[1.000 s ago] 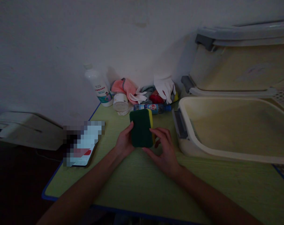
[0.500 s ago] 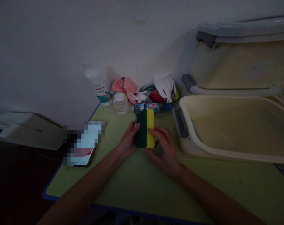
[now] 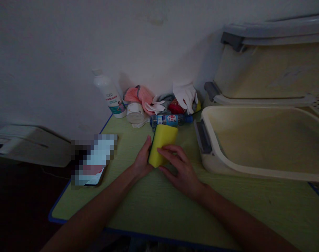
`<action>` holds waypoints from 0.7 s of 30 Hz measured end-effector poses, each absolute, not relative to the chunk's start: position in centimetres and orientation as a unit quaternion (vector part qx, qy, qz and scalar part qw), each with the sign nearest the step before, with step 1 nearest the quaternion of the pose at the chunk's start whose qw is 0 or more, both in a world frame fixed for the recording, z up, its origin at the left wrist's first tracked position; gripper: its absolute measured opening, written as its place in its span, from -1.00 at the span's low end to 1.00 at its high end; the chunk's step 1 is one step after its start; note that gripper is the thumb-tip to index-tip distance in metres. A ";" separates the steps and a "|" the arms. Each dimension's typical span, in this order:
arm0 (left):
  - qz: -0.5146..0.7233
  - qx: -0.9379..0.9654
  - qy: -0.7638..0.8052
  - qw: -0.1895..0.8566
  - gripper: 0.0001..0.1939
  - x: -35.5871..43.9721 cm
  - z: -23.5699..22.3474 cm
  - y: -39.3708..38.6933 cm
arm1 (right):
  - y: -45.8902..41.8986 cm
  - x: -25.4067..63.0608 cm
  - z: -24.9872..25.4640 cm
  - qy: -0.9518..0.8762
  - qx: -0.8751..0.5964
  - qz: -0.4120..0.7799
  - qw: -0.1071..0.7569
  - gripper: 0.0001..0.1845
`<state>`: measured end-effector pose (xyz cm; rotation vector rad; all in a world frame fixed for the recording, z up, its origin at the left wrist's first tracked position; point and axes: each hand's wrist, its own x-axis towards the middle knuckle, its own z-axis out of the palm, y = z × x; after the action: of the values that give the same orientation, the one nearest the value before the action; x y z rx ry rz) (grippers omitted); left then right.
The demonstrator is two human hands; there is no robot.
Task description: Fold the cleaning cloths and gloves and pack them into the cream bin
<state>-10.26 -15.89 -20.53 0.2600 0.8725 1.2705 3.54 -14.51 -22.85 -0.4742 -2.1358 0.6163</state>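
A yellow sponge (image 3: 162, 140) with a dark green scouring side is held up above the table, tilted, its yellow face toward me. My left hand (image 3: 143, 159) grips it from the left, thumb along the green side; its other fingers are hidden behind. From the right, the fingertips of my right hand (image 3: 179, 168) rest on the yellow face, and the thumb is near the lower edge. Just beyond the sponge lies a plastic bottle (image 3: 171, 120) with a blue label and cap.
At the wall stand a white bottle (image 3: 109, 94), a round tub (image 3: 135, 113), a pink cloth (image 3: 141, 96) and white gloves (image 3: 185, 96). A phone (image 3: 99, 161), partly pixelated, lies left on the green table (image 3: 154, 206). Right stands an open cream storage box (image 3: 209, 140), with another box behind.
The sponge has turned in my hands: its green side faced left in plain sight before, and now the broad yellow face shows. My right fingers have shifted left across it.
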 end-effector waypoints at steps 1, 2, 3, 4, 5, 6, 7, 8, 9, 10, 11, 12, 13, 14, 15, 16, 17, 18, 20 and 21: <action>0.574 0.115 0.383 0.715 -0.40 -10.3 -20.5 -15.9 | -14.5 3.5 -22.9 -0.852 -0.191 0.246 0.421 -0.41; 0.575 0.113 0.379 0.716 -0.38 -10.3 -20.4 -15.9 | -14.5 3.5 -22.9 -0.851 -0.192 0.246 0.423 -0.41; 0.575 0.112 0.380 0.716 -0.38 -10.3 -20.5 -16.0 | -14.5 3.5 -22.9 -0.850 -0.194 0.246 0.424 -0.41; 0.576 0.115 0.383 0.713 -0.38 -10.3 -20.5 -16.0 | -14.6 3.5 -22.9 -0.849 -0.197 0.246 0.424 -0.41; 0.577 0.118 0.389 0.709 -0.39 -10.3 -20.7 -16.0 | -14.6 3.5 -22.9 -0.849 -0.200 0.247 0.423 -0.41; 0.577 0.122 0.396 0.703 -0.42 -10.4 -20.8 -16.1 | -14.6 3.5 -22.9 -0.848 -0.205 0.247 0.421 -0.41; 0.577 0.126 0.404 0.699 -0.45 -10.4 -21.0 -16.1 | -14.6 3.5 -23.0 -0.848 -0.209 0.246 0.419 -0.41; 0.576 0.132 0.410 0.695 -0.48 -10.5 -21.2 -16.1 | -14.6 3.5 -23.0 -0.849 -0.212 0.245 0.417 -0.41; 0.576 0.136 0.414 0.692 -0.50 -10.5 -21.4 -16.1 | -14.6 3.5 -23.0 -0.850 -0.214 0.244 0.415 -0.40; 0.576 0.139 0.416 0.689 -0.53 -10.5 -21.5 -16.1 | -14.6 3.6 -23.0 -0.850 -0.216 0.244 0.414 -0.40; 0.578 0.141 0.418 0.687 -0.55 -10.6 -21.6 -16.1 | -14.6 3.6 -23.0 -0.851 -0.217 0.243 0.412 -0.39; 0.579 0.141 0.419 0.685 -0.57 -10.6 -21.7 -16.1 | -14.6 3.6 -23.0 -0.851 -0.219 0.243 0.411 -0.39; 0.581 0.140 0.419 0.683 -0.58 -10.6 -21.7 -16.1 | -14.6 3.5 -22.9 -0.850 -0.221 0.244 0.410 -0.39; 0.584 0.140 0.419 0.681 -0.60 -10.6 -21.7 -16.1 | -14.6 3.5 -22.9 -0.848 -0.225 0.246 0.411 -0.40; 0.587 0.142 0.418 0.679 -0.61 -10.6 -21.7 -16.1 | -14.6 3.5 -22.9 -0.845 -0.230 0.249 0.413 -0.40; 0.590 0.145 0.416 0.676 -0.62 -10.6 -21.7 -16.1 | -14.6 3.5 -22.9 -0.842 -0.236 0.252 0.415 -0.41; 0.594 0.151 0.414 0.673 -0.63 -10.7 -21.7 -16.1 | -14.6 3.5 -23.0 -0.838 -0.241 0.256 0.417 -0.42; 0.598 0.158 0.411 0.670 -0.63 -10.7 -21.7 -16.1 | -14.6 3.5 -23.0 -0.835 -0.246 0.260 0.419 -0.43; 0.599 0.173 0.407 0.667 -0.60 -10.9 -21.8 -16.1 | -14.6 3.5 -23.1 -0.830 -0.252 0.264 0.422 -0.47; 0.597 0.180 0.406 0.667 -0.57 -11.0 -21.8 -16.1 | -14.6 3.5 -23.1 -0.829 -0.255 0.264 0.422 -0.48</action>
<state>-10.95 -16.15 -21.83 0.4060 0.9168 1.3479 3.45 -14.57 -23.08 -0.6393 -2.0750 0.6605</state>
